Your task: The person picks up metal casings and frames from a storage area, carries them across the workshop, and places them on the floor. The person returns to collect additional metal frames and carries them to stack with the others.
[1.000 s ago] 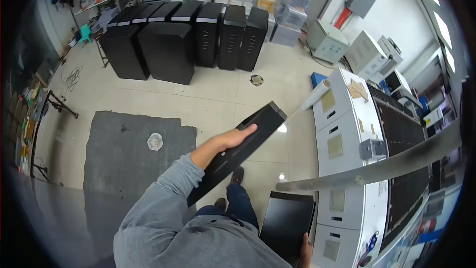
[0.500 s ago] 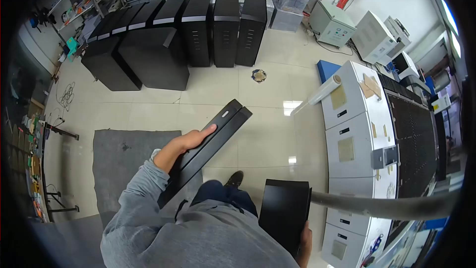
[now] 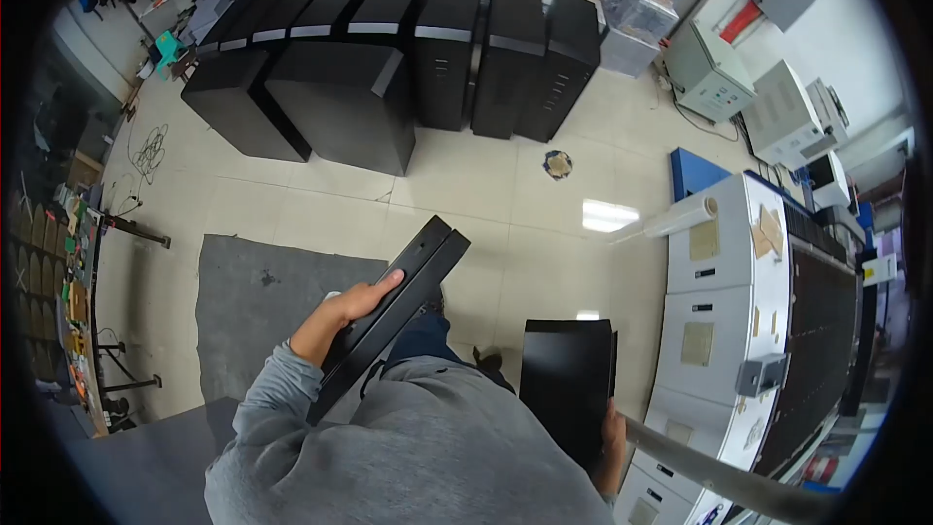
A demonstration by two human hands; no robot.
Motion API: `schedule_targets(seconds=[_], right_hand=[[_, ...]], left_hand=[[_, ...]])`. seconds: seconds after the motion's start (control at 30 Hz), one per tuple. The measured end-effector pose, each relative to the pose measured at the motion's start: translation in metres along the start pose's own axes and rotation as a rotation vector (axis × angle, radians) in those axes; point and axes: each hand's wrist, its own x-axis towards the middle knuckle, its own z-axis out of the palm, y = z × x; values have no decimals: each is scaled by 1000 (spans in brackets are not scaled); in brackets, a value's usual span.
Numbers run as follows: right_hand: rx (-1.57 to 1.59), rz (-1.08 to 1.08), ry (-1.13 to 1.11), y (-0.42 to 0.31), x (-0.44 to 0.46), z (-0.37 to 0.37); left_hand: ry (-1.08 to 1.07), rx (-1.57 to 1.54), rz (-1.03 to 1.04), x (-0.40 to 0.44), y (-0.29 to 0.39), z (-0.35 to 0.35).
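My left hand (image 3: 352, 307) is closed around a pair of long, narrow black panels (image 3: 424, 257), thumb on top. They lie side by side at a slant in front of my body, and their near end is hidden by my sleeve. Low on the right, my right hand (image 3: 612, 436) grips the outer edge of a wider black panel (image 3: 567, 384), with a thin second edge showing along its right side. Most of the right fingers are hidden behind that panel.
Several tall black cabinets (image 3: 445, 58) stand in a row ahead, with two more (image 3: 345, 97) before them. A grey mat (image 3: 262, 301) covers floor at left. A tape roll (image 3: 558, 165) lies on the tiles. White machine cabinets (image 3: 708, 253) and a grey pole (image 3: 719, 467) are at right.
The view has turned left, so the cabinets and machine sit further right. My feet have shifted. The right-hand panel appears slightly higher; both hands keep their hold.
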Motion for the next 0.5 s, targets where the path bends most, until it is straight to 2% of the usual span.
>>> schedule_targets(seconds=[0.03, 0.13, 0.27, 0.33, 0.5], right_hand=[[-8, -113, 15, -5, 25, 14], [-70, 30, -115, -104, 52, 18], [-178, -107, -104, -185, 95, 33], [-242, -159, -87, -240, 102, 33], [-273, -349, -197, -311, 165, 62]], left_hand=[[42, -14, 8, 9, -9, -13], [5, -107, -63, 18, -23, -54], [85, -150, -74, 40, -54, -87], [62, -260, -62, 35, -50, -98], [91, -361, -73, 39, -38, -121]])
